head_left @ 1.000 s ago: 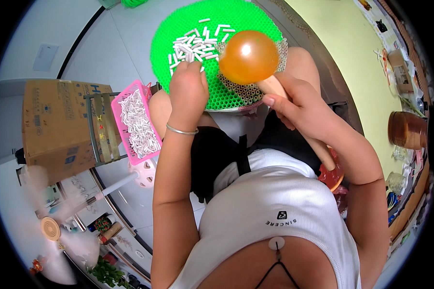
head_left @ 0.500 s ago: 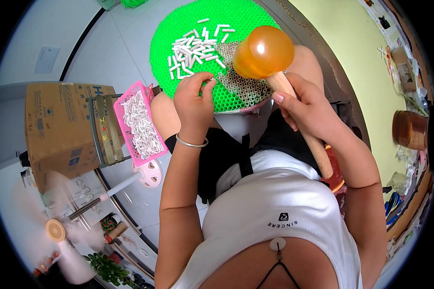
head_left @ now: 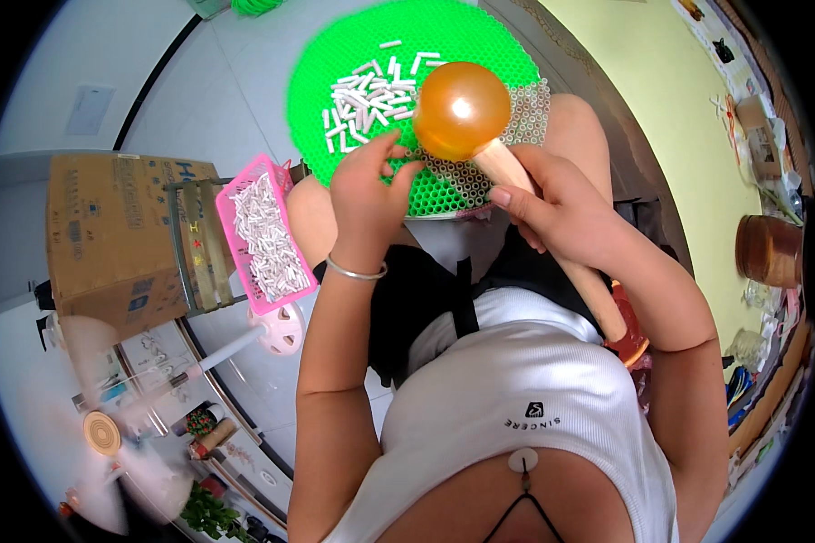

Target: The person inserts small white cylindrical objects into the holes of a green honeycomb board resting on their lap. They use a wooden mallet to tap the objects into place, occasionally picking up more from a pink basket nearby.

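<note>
My right hand (head_left: 552, 199) grips a mallet (head_left: 463, 110) by its wooden handle. The mallet's round, see-through orange head hangs over the near right part of a green honeycomb board (head_left: 326, 59), hiding some cells. Short white tubes (head_left: 367, 101) lie loose in a pile on the board's left half. Along the right and near side, many cells hold upright tubes (head_left: 528, 109) that show as rings. My left hand (head_left: 369, 190) hovers at the board's near edge, left of the mallet head, thumb and fingers parted. Nothing shows between them.
Left of my knee stands a pink basket (head_left: 286, 237) full of white tubes, with a slatted wooden seat (head_left: 204, 244) and a cardboard box (head_left: 100, 244) beyond it. A fan (head_left: 102, 433) spins at the lower left. Various items line the far right side.
The mallet and my right hand have shifted left, uncovering filled cells on the right. My left thumb and fingers, pinched together before, have come apart.
</note>
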Demonstrator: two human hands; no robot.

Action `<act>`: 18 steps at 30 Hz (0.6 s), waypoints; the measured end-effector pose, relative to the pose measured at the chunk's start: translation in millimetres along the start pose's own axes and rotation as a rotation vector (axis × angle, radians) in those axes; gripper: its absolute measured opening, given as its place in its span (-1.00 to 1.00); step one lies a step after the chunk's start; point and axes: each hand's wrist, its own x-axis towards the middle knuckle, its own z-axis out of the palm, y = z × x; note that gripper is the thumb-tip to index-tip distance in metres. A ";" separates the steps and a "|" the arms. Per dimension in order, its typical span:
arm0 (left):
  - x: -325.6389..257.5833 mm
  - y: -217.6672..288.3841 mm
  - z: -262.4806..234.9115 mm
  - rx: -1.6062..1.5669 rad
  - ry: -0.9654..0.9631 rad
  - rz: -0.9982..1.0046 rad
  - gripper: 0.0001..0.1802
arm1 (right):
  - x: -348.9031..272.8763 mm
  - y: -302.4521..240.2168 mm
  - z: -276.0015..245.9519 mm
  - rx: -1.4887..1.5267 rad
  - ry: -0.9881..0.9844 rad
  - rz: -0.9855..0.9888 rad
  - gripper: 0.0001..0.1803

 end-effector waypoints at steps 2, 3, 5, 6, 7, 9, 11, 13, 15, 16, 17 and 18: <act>5.5 -0.9 -12.9 0.040 0.029 -0.057 -0.85 | 0.5 -8.4 3.1 -0.048 0.009 -0.113 -0.67; 11.8 -5.1 -23.5 0.161 0.078 0.019 -0.85 | -1.5 -13.9 5.2 -0.089 0.014 -0.211 -0.66; 25.2 -18.3 -20.0 0.224 0.199 0.137 -0.85 | -0.1 -13.1 12.9 -0.238 0.059 -0.345 -0.65; 31.8 -28.4 -17.5 0.263 0.150 0.184 -0.85 | 6.5 -6.1 20.0 -0.341 0.089 -0.395 -0.65; 36.8 -39.4 -15.5 0.303 0.100 0.230 -0.86 | 12.1 -0.8 25.2 -0.443 0.119 -0.447 -0.65; 47.2 -40.8 -6.4 0.382 0.025 0.299 -0.87 | 23.9 5.7 23.1 -0.476 0.074 -0.340 -0.63; 46.7 -39.1 0.3 0.456 0.023 0.247 -0.87 | 24.5 4.1 19.6 -0.392 0.033 -0.243 -0.62; 41.9 -45.4 -0.4 0.491 0.022 0.275 -0.87 | 17.1 -4.7 14.2 -0.195 -0.007 -0.155 -0.62; 35.8 -28.5 -4.1 0.175 0.066 0.158 -0.85 | 7.1 -1.3 8.1 -0.098 0.029 -0.116 -0.63; 31.3 -18.3 -7.9 0.020 0.086 0.099 -0.83 | 4.0 0.3 4.7 -0.046 0.047 -0.099 -0.63; 24.1 -10.3 -12.2 -0.055 0.038 0.004 -0.83 | 1.5 0.2 1.5 -0.009 0.049 -0.074 -0.65; 15.5 -3.4 -15.6 -0.131 -0.011 -0.093 -0.82 | -0.2 0.9 -1.8 0.027 0.052 -0.048 -0.66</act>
